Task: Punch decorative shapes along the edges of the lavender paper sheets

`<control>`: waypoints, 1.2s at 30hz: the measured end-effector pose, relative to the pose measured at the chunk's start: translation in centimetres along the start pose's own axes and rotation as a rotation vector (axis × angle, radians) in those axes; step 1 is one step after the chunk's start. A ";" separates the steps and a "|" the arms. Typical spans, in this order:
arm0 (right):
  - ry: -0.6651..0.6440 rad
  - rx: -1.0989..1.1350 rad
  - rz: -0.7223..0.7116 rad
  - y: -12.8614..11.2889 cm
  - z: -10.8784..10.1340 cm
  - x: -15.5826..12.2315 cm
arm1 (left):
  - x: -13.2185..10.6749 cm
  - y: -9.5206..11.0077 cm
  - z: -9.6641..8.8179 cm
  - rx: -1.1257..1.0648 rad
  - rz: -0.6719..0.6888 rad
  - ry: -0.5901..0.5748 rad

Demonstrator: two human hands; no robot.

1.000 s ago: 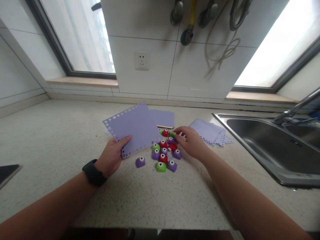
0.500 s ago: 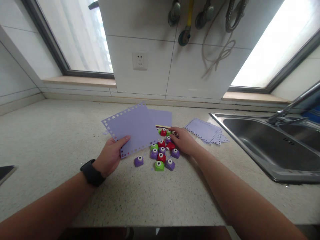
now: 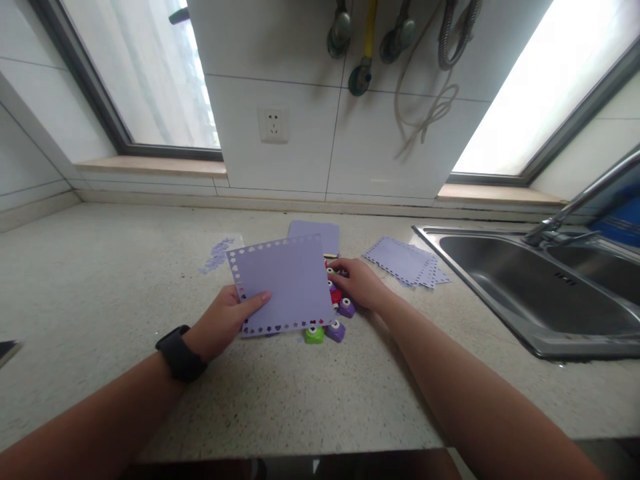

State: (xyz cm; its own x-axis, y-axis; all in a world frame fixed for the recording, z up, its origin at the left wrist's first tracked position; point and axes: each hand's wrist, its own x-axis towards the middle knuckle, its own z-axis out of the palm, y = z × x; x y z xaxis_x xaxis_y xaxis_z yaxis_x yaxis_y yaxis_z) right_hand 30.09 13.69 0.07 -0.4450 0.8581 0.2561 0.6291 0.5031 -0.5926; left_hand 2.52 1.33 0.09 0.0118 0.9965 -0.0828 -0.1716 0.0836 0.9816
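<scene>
My left hand [image 3: 227, 320], with thumb on top, grips a light purple paper sheet [image 3: 283, 283]. Small shaped holes run along the sheet's left, top and bottom edges. My right hand [image 3: 357, 280] is at the sheet's right edge, thumb and forefinger closed around a small craft punch [image 3: 330, 271] with a white button; the fingertips are partly hidden. Beside it are a red punch [image 3: 335, 297] and a purple punch [image 3: 347, 307]. Nearer me lie a green punch [image 3: 314, 335] and another purple punch [image 3: 335, 331]. The sheet covers the other punches.
Behind the held sheet lies plain purple paper [image 3: 317, 232]. A fanned stack of hole-edged sheets [image 3: 400, 259] is to the right, before the steel sink [image 3: 500, 350] and its faucet [image 3: 547, 227]. Purple paper scraps [image 3: 218, 255] lie on the countertop [image 3: 125, 267] at left.
My left hand has turned the sheet more level and brought it lower and to the right, over most of the punches. The scraps at left are uncovered. My right hand stays among the punches.
</scene>
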 end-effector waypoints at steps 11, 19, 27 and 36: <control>0.294 0.770 0.064 -1.6 -1.6 -1.2 | -0.5 0.5 0.4 0.123 0.011 -0.051; 0.231 1.136 0.084 -3.9 -2.2 -2.3 | -0.6 0.6 0.4 0.159 0.012 -0.050; 0.225 1.092 -0.047 -4.0 -1.7 -2.8 | -0.5 0.3 0.1 0.245 0.023 -0.042; 0.480 0.640 -0.515 -5.4 -3.3 -4.1 | -0.8 0.5 0.0 0.530 0.247 0.067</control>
State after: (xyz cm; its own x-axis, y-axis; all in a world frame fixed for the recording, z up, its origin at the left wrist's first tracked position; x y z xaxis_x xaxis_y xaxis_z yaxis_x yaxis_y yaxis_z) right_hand 30.62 7.80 4.71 -0.1712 0.5690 0.8043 -0.1035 0.8015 -0.5890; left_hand 2.43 0.56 0.66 -0.0315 0.9856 0.1659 0.3547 -0.1441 0.9238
